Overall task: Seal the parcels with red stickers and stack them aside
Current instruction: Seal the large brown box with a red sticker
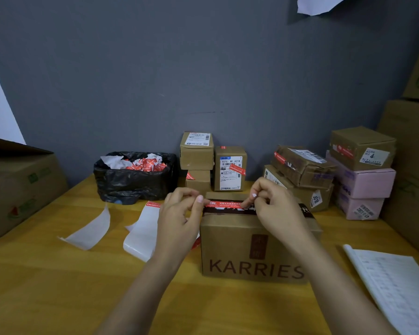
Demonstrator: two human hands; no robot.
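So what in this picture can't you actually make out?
- Head view: the small print on the red sticker is too small to read.
- The top of the KARRIES box is partly hidden by the left hand and right hand.
- The sheet of paper is cut off by the right edge, and its writing is blurred.
- The bin bag hides whatever lies under the crumpled scraps.

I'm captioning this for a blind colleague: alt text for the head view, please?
Two bare hands, left hand and right hand, stretch a red sticker over the top of a KARRIES box on a wooden table, with stacked parcels behind.
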